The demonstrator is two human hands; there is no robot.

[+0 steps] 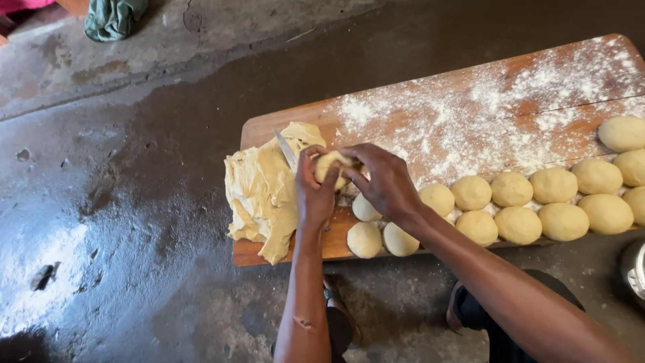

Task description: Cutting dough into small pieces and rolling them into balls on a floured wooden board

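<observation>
Both hands, left [314, 191] and right [383, 180], are cupping and pinching a soft, probably sticky dough piece [330, 165] over the floured board [484, 101], beside the dough mass [259, 191] and knife [285, 149].

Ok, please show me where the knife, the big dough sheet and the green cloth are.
knife [285, 148]: head view, middle of the blade.
big dough sheet [259, 191]: head view, centre of its folded surface.
green cloth [113, 18]: head view, middle of the bundle.

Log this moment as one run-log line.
hands: left hand and right hand shaping dough piece | knife on dough slab | balls on board
</observation>
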